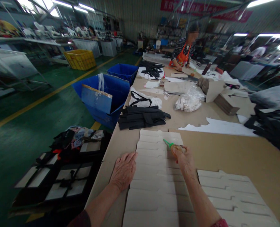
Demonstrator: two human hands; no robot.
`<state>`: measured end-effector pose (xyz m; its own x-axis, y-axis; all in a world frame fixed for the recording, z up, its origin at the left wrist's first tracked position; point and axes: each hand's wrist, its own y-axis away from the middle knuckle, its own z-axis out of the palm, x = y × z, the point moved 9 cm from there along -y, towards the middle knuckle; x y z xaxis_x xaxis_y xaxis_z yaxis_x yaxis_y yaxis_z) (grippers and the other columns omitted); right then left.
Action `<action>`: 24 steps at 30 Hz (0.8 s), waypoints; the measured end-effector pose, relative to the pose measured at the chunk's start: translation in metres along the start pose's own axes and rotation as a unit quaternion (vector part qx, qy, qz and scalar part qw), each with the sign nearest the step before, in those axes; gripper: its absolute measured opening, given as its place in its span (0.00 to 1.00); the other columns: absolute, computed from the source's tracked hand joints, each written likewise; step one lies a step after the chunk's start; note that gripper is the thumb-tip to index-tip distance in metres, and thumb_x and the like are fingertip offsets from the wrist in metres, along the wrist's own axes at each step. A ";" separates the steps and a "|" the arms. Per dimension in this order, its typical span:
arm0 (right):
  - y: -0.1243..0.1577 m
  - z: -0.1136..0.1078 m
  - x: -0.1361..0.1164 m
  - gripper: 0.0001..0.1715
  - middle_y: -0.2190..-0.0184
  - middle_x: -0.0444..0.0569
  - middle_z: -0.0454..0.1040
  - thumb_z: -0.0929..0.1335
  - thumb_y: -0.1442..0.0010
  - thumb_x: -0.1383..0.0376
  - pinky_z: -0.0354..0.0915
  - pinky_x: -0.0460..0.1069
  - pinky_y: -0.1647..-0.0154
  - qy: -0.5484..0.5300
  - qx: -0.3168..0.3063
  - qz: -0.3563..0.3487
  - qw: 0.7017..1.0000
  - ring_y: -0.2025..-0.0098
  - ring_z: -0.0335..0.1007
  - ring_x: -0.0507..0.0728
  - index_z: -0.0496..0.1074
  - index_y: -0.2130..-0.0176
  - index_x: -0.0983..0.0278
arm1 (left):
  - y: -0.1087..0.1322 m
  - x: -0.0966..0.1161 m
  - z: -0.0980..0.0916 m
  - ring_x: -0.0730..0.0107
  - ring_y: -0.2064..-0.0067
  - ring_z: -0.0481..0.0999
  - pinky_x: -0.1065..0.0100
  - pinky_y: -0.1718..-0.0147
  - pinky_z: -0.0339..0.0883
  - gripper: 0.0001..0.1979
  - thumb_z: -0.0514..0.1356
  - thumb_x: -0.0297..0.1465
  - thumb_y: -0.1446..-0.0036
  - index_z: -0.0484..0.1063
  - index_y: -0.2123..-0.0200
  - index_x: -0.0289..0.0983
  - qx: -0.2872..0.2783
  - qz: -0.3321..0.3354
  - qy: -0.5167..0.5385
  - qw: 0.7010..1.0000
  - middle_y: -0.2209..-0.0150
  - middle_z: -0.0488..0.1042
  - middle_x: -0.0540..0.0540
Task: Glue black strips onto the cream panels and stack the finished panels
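In the head view, a long row of overlapping pale cardboard pieces (151,179) runs up the worktable in front of me. My right hand (186,159) is wrapped round a glue bottle (177,148) with amber contents. Its green nozzle (167,143) points up and left, over the upper part of the row; whether the tip touches the card is hard to tell. Flat beside the row's left edge lies my left hand (124,170), fingers stretched out, fingertips at the card edge. A second overlapping set of card pieces (234,195) lies right of my right forearm.
Black fabric strips (143,118) lie beyond the row. Farther back are a clear plastic bag (189,99) and a cardboard stack (227,102). Blue bins (102,94) and tied bundles (70,179) stand left of the table. A co-worker in an orange apron (183,55) works at the far end.
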<state>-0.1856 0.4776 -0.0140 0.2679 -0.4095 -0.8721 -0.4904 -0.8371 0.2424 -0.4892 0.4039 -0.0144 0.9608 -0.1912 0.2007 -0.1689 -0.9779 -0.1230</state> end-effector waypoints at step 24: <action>0.034 0.077 -0.022 0.27 0.68 0.47 0.75 0.72 0.54 0.52 0.65 0.47 0.79 0.033 -0.080 -0.039 0.995 0.71 0.71 0.57 0.69 0.56 0.60 | 0.000 0.001 -0.001 0.60 0.42 0.63 0.55 0.48 0.60 0.26 0.51 0.30 0.34 0.54 0.34 0.48 -0.002 -0.010 0.006 1.000 0.39 0.67 0.51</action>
<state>-0.2723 0.4865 -0.0195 0.3575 -0.3590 -0.8622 -0.3296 -0.9123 0.2432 -0.4887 0.4036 -0.0135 0.9611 -0.1735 0.2151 -0.1512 -0.9817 -0.1161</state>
